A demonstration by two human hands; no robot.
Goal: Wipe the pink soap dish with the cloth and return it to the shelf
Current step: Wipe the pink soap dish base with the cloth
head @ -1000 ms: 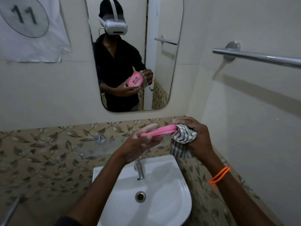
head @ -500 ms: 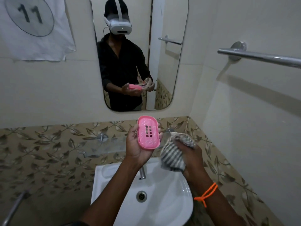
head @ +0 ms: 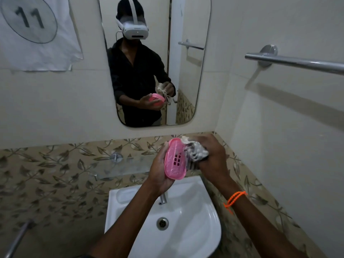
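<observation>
- Since half a second ago, our right hand brings the bunched cloth against the dish's edge.
- Our left hand grips the pink soap dish over the sink.
- Wiping is underway, we judge; the glass shelf awaits it.

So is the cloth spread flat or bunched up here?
Bunched up. The cloth is a crumpled wad gripped in the right hand, pressed against the pink soap dish held by the left hand.

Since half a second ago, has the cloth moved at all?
Yes. The cloth has come up and leftward against the pink soap dish, higher above the sink than before.
</observation>
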